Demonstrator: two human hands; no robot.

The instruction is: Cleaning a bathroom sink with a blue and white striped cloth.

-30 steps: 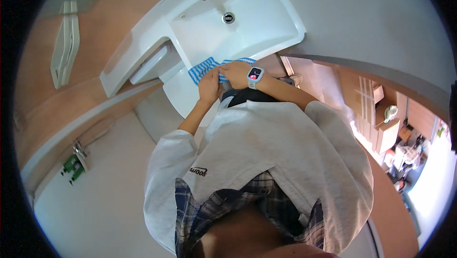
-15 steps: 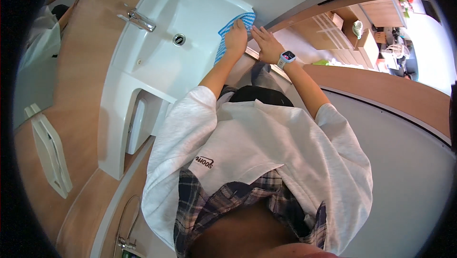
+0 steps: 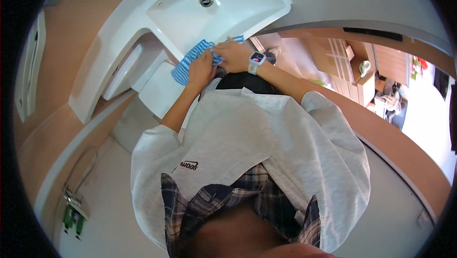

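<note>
A blue-and-white striped cloth [image 3: 186,69] lies bunched at the front edge of the white washbasin [image 3: 223,15], part of it hanging toward me. My left hand [image 3: 202,68] is closed in a fist on the cloth's middle. Close beside it, my right hand [image 3: 233,57], with a watch [image 3: 257,58] on the wrist, has its fingers curled over the cloth too. A strip of the cloth shows beyond the right hand's fingers. What lies under both palms is hidden.
A round drain [image 3: 206,1] sits in the basin. At left are a white counter extension [image 3: 102,63] and a white toilet lid [image 3: 159,87]. A shower hose [image 3: 88,167] and green items [image 3: 73,218] are at lower left. A doorway at right shows wooden cabinets [image 3: 323,58].
My view has shifted, so the basin appears higher. The cloth has come to the basin's front edge and is more bunched. My right hand has moved from beside the basin onto the cloth.
</note>
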